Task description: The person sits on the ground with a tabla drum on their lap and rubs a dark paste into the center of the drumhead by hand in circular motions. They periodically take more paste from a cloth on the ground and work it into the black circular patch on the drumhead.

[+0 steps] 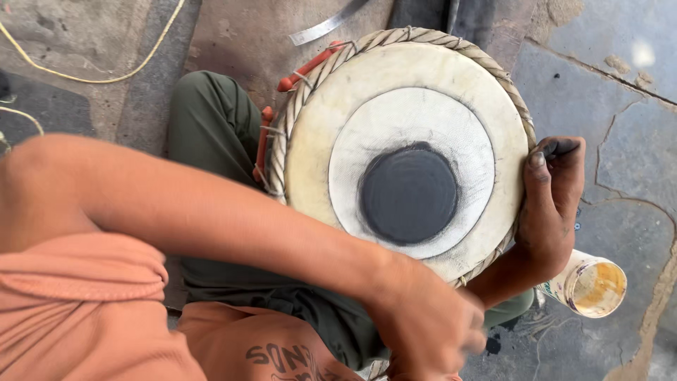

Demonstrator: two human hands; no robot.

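A round hand drum [310, 141] rests on my lap, its pale skin head facing up with a black disc [409, 192] in the middle. Twisted rope runs around the rim, and red pegs [308, 67] are laced on the left side. My right hand [552, 201] grips the drum's right rim, thumb on the skin, its fingertips smeared black. My left arm crosses from the left. My left hand [430, 328] is at the near rim, blurred, with its fingers curled; whether anything is in it is hidden.
A small open cup [591, 286] with yellowish paste inside lies on the cracked stone floor to the right. A metal strip [326, 27] lies beyond the drum. A yellow cord [92, 77] trails at the far left. Green trousers [211, 127] are under the drum.
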